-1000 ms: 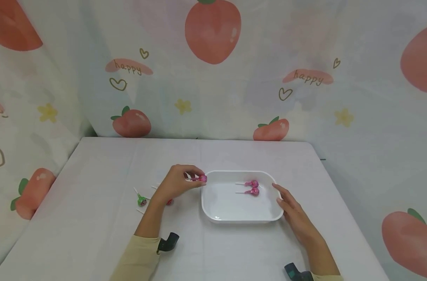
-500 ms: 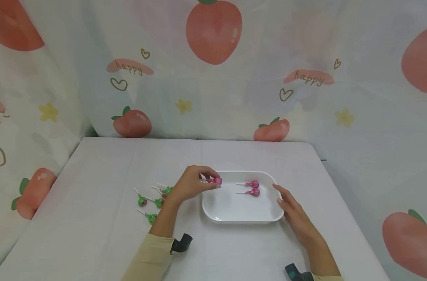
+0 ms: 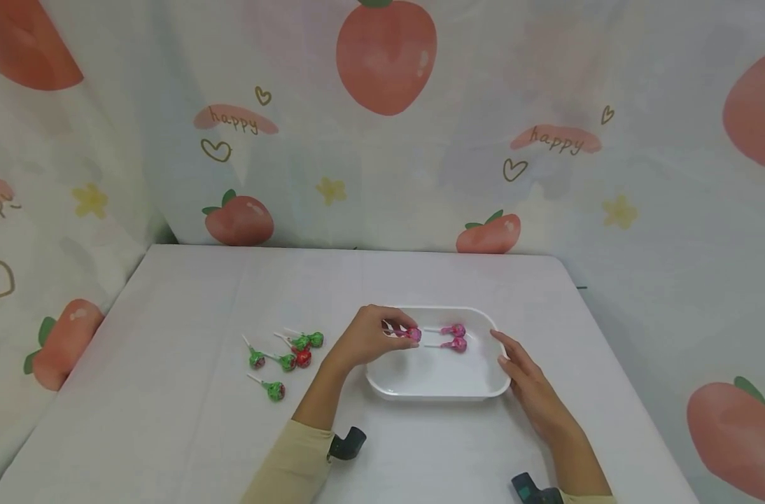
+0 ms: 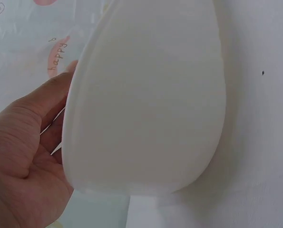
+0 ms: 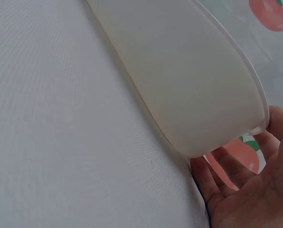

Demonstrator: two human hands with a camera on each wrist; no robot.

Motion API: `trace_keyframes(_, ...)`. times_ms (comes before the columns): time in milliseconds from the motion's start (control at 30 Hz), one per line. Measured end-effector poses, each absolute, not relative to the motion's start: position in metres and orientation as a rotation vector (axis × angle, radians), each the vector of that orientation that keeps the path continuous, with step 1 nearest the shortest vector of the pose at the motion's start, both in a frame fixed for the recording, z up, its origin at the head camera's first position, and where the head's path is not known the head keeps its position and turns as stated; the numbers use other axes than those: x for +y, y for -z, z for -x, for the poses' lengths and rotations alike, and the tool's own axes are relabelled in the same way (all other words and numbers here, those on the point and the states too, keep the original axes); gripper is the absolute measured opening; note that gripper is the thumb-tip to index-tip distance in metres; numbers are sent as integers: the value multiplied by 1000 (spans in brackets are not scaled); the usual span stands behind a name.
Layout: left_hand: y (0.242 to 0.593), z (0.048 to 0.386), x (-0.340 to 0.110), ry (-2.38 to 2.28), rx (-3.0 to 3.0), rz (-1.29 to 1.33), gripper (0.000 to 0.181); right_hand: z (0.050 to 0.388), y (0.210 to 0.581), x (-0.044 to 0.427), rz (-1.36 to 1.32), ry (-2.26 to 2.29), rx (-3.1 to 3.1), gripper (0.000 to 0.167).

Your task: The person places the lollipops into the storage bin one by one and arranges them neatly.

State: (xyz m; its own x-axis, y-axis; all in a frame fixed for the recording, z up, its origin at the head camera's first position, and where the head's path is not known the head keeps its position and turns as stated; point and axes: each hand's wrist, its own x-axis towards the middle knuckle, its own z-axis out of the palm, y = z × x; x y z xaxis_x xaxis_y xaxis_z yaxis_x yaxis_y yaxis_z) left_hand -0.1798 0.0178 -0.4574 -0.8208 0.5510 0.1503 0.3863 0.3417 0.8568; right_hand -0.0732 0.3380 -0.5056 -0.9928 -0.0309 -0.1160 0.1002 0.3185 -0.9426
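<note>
My left hand (image 3: pixel 368 337) pinches a pink-wrapped lollipop (image 3: pixel 412 334) between thumb and fingers, over the left part of a white tray (image 3: pixel 420 397). In the tray's right half lie two more pink lollipops (image 3: pixel 455 344), sticks pointing left. My right hand (image 3: pixel 533 385) holds the tray's right end; in the right wrist view its thumb is at the rim and its fingertips (image 5: pixel 198 166) touch the wall lower down. The left wrist view shows the left hand (image 4: pixel 27 152) behind the tray's outer wall (image 4: pixel 151 104), which hides the lollipop.
On the white table (image 3: pixel 187 434), left of the tray, lie several green-wrapped lollipops (image 3: pixel 275 390) and a red one (image 3: pixel 303 358), loosely grouped. A curtain (image 3: pixel 382 154) printed with fruit hangs behind the table.
My left hand has carried the pink lollipop rightward from the tray's left rim to above its inside, uncovering the green and red lollipops. The right hand stays at the tray's end.
</note>
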Motion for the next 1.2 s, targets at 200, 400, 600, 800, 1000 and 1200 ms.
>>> trace_keyframes(200, 463, 177, 32, -1503, 2410, -847, 24, 74, 505, 337, -68, 1789, 2441, 52)
trace_keyframes(400, 467, 175, 47, -1505, 2419, -870, 24, 73, 505, 337, -67, 1801, 2436, 53)
trace_keyframes(600, 468, 174, 57, -1511, 2392, -918, 24, 72, 503, 338, -78, 1796, 2427, 53)
trace_keyframes(800, 471, 177, 66, -1500, 2392, -950, 23, 72, 503, 338, -76, 1791, 2430, 52)
trace_keyframes(1000, 474, 178, 74, -1484, 2368, -901, 23, 72, 504, 337, -73, 1796, 2432, 52)
trace_keyframes(1200, 478, 180, 83, -1447, 2393, -877, 23, 73, 501, 337, -47, 1795, 2419, 53)
